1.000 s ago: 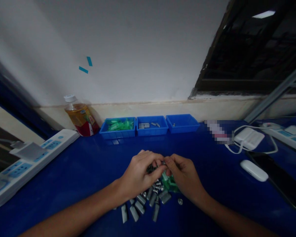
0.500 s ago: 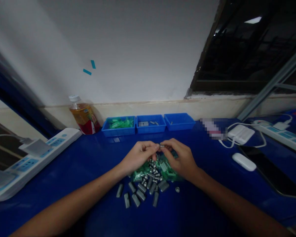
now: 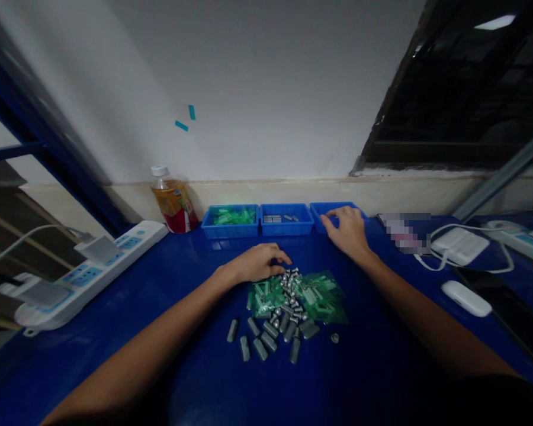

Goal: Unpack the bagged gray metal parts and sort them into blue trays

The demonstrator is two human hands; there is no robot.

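Note:
My left hand (image 3: 262, 262) hovers at the far edge of a pile of small metal screws (image 3: 288, 287), its thumb and index finger apart with nothing visible between them. Over the front of the right-hand blue bin (image 3: 335, 207) is my right hand (image 3: 347, 229), its thumb and forefinger spread; no object shows in it, and it covers much of the bin's inside. Green plastic bags with pale strips inside (image 3: 322, 296) lie beneath and beside the screws. Several grey metal hex standoffs (image 3: 260, 349) are scattered in front, with a small round metal piece (image 3: 334, 338) off to the right.
The middle blue bin (image 3: 287, 228) contains metal cylinders; the left bin (image 3: 230, 231) contains green packets. Behind stands a drink bottle (image 3: 174, 204). Power strips (image 3: 93, 275) flank the blue table (image 3: 195, 378). At right are a white case (image 3: 466, 297), a phone (image 3: 506, 313) and cables.
My hands, joined around a small metal piece before, have separated. My right hand has reached forward and right to the right bin; my left stays near the screws. The view has shifted slightly.

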